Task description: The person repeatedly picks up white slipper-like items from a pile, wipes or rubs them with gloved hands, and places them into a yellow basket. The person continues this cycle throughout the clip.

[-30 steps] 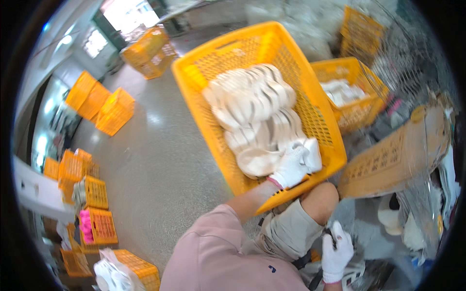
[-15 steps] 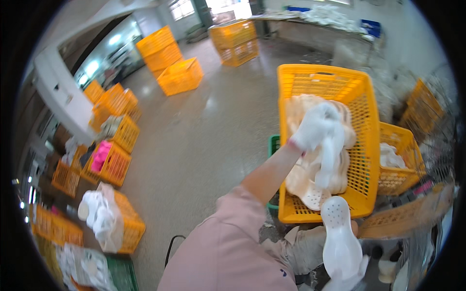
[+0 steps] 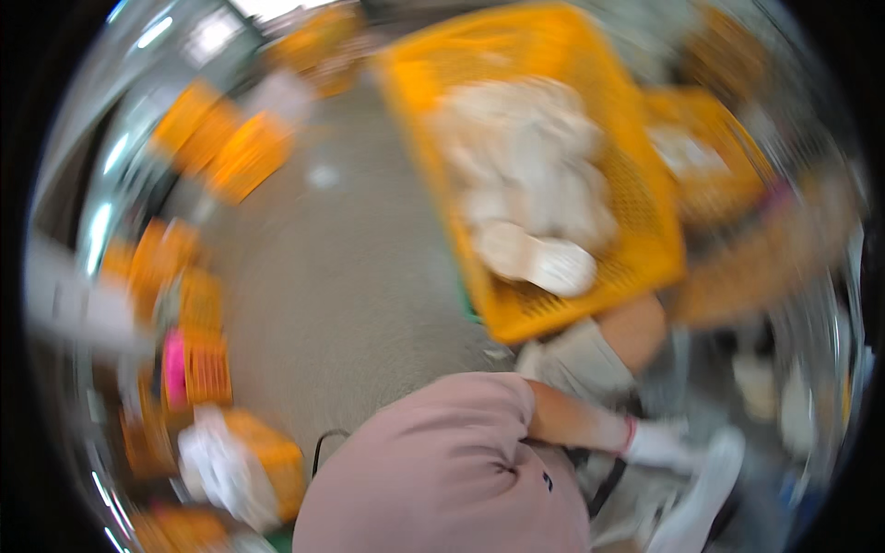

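One gloved hand (image 3: 659, 441) shows in the blurred view, low on the right, at the end of a bare forearm that reaches out from the pink sleeve (image 3: 442, 461). By its place it looks to be the right hand; its white glove lies against a long white sole-shaped piece (image 3: 705, 498) that runs down toward the near right edge. Whether the grip is closed on that piece or only touching it cannot be told through the blur. The left hand is not in view. Farther off, past the person's bent knee (image 3: 636, 327) in pale shorts, a large yellow crate (image 3: 645, 212) stands on the grey floor (image 3: 350, 276), and a heap of white soles (image 3: 530, 184) fills it, with two of them lying loose at its near end. A second, smaller yellow crate (image 3: 710, 147) sits just to the right of the large one, also holding white pieces. Across the floor on the far left are more orange crates (image 3: 221, 138), and near left a crate (image 3: 267, 461) with white stuff spilling from it, beside one holding something pink (image 3: 173, 369).
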Demonstrator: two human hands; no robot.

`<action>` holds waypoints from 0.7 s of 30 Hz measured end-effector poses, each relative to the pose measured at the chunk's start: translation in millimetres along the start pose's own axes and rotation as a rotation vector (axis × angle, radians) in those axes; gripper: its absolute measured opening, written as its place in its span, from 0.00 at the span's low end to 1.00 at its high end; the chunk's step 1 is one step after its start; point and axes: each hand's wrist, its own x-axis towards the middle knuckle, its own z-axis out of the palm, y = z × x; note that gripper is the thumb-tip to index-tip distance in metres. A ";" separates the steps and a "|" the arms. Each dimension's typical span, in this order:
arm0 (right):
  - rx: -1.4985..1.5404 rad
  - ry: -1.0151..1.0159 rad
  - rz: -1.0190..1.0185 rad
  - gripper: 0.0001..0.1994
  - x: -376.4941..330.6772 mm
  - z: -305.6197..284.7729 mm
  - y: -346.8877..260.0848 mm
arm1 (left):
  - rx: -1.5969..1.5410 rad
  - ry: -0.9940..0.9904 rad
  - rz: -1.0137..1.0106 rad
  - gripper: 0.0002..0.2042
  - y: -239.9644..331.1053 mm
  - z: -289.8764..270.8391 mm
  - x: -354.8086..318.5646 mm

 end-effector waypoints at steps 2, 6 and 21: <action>-0.039 0.201 0.138 0.33 -29.1 -13.5 -3.0 | -0.524 -0.312 -0.104 0.17 -11.0 34.5 29.8; -0.130 0.467 0.310 0.30 -74.5 -28.0 9.0 | -0.493 -0.048 -0.063 0.17 -0.2 81.3 76.2; -0.506 0.347 -0.183 0.23 107.9 -59.6 39.2 | 1.155 0.162 0.768 0.24 -28.3 27.6 251.6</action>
